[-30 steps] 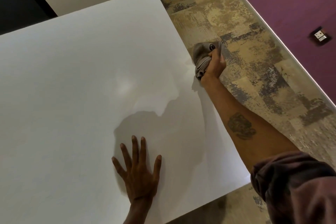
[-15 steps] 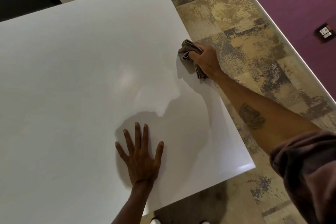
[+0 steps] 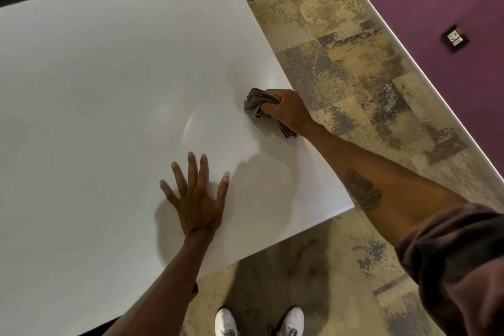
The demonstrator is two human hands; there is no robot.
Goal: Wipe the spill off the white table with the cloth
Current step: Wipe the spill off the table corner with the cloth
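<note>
A large white table [image 3: 103,84] fills the left and middle of the view. My right hand [image 3: 289,109] grips a bunched grey-brown cloth [image 3: 256,99] and presses it on the tabletop close to the right edge. My left hand [image 3: 197,199] lies flat on the table with fingers spread, nearer to me and left of the cloth. A faint glossy smear [image 3: 191,123] shows on the surface between the two hands; no distinct puddle can be made out.
The table's right edge [image 3: 321,150] and near corner [image 3: 351,206] drop to a mottled beige and grey carpet [image 3: 341,49]. A purple wall with a socket [image 3: 455,37] runs along the right. My white shoes [image 3: 259,322] stand below the near edge.
My right hand has brought the cloth from beyond the table's right edge onto the tabletop and drawn it nearer to me. The left hand has stayed flat on the table.
</note>
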